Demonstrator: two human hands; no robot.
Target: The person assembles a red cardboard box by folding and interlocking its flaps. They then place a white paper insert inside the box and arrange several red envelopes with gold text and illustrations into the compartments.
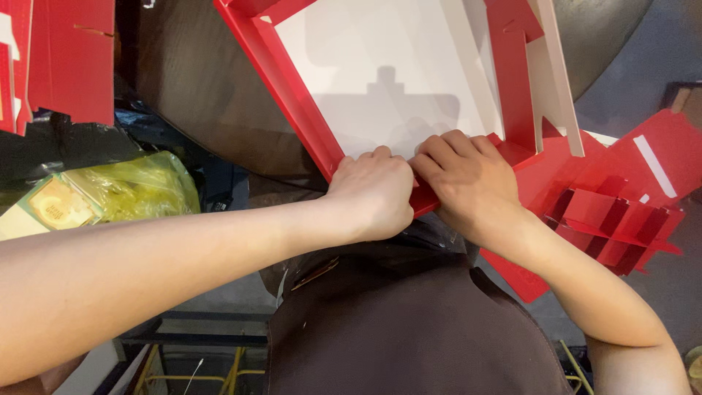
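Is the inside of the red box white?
Yes, the red box has a plain white inside, seen above both hands, the left hand and right hand, pressing its near edge.

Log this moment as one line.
left hand: pressing red box wall | right hand: pressing same near edge | red divider grid: right, untouched

A dark brown round table (197, 88) fills the top of the view, and its curved edge runs down the left side. Past the table's right edge the floor (629, 66) is grey. By the left edge sits a yellow plastic bag (139, 186) on black plastic. Low down there is a dark metal frame (194, 339) with yellow bars.
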